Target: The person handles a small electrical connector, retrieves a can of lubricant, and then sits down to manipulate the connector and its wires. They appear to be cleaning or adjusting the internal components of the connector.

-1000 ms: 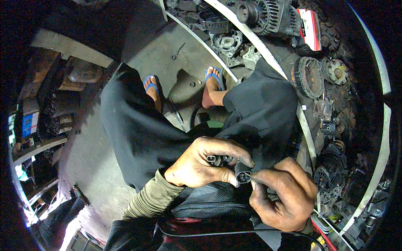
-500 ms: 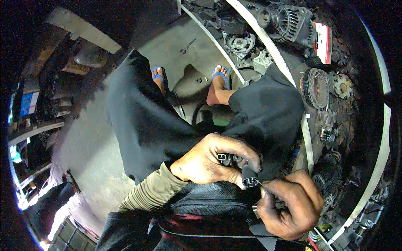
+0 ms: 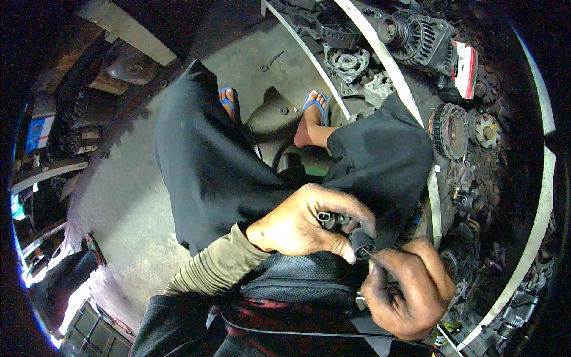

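Observation:
My left hand (image 3: 306, 223) is closed around a black plastic electrical connector (image 3: 361, 243), its socket end facing my right hand. A second small connector (image 3: 325, 218) with a pale-edged opening pokes out between the thumb and the curled fingers of that same hand, beside other dark bits. My right hand (image 3: 410, 288) is closed in a pinch right at the mouth of the first connector. Between its thumb and forefinger is a thin pin-like piece, mostly hidden by the fingertips. Both hands are above my lap, in front of a black mesh bag (image 3: 303, 279).
To the right, beyond pale metal strips (image 3: 386, 56), lie an alternator (image 3: 416, 38), a wire-wound stator ring (image 3: 450, 132), a red-and-white box (image 3: 465, 70) and many greasy parts. On the left is shelving with a blue-and-white box (image 3: 38, 134). A ring (image 3: 284, 110) lies on the concrete floor (image 3: 128, 202).
The connector has tilted in my left hand, its socket showing less face-on. Both hands have shifted slightly, and the right fingertips remain at the socket. The whole view has moved a little.

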Available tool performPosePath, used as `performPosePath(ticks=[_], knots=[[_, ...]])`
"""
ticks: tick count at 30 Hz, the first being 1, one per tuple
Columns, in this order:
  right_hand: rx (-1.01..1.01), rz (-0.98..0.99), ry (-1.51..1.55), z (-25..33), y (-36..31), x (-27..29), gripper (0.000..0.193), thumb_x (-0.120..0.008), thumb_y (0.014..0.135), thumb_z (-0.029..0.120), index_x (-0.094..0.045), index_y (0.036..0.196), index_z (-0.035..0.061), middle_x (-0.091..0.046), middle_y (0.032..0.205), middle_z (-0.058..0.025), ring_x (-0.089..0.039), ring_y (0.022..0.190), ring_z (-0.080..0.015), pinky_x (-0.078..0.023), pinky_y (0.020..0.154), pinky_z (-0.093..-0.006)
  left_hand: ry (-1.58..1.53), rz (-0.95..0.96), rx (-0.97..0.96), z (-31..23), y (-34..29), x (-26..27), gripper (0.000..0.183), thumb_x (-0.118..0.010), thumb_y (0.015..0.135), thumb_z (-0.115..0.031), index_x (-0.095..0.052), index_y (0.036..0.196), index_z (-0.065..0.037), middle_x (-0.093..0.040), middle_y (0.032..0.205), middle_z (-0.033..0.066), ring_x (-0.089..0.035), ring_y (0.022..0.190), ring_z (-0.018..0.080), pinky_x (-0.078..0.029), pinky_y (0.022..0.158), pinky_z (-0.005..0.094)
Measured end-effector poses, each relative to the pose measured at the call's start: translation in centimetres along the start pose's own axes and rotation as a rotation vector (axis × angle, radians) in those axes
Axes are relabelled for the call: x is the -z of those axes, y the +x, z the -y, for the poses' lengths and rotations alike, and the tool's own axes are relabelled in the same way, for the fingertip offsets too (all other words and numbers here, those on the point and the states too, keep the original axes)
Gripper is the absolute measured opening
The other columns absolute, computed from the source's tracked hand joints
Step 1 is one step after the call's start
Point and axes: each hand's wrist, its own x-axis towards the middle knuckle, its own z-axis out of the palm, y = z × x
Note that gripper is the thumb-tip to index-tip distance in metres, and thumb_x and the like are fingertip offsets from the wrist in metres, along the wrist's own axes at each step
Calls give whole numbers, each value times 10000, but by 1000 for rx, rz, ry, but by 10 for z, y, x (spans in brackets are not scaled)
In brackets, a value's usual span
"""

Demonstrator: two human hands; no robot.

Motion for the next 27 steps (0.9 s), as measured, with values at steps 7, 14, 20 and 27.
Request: performPosePath(ticks=[7,14,20,27], knots=[[-14,31,-37,4,1,4,290,-711,655,-73,-675,935,-11,-593,738,-130,-588,568,-240,-491,505,-344,-52,-4,3,5,-1,-2,429,-904,680,-59,-736,1074,-26,-703,988,8,-565,854,92,-481,804,266],[-2,6,36,-3,1,3,262,-715,653,-75,-676,904,-10,-576,730,-123,-584,556,-236,-471,490,-347,-30,-19,-1,4,-1,-2,433,-907,680,-71,-737,1076,-30,-708,982,-3,-575,860,79,-482,797,259],[-67,10,27,2,0,0,233,-711,670,-66,-673,888,5,-557,720,-111,-580,543,-236,-454,480,-352,8,-24,-8,4,0,-2,444,-914,675,-91,-737,1078,-33,-712,989,-2,-574,857,82,-484,791,263],[-80,35,-27,2,0,-1,237,-723,673,-42,-656,891,24,-539,733,-105,-586,551,-266,-456,487,-379,44,-40,-24,7,1,-3,470,-925,658,-105,-735,1081,-29,-716,1001,5,-568,845,96,-488,789,273]])
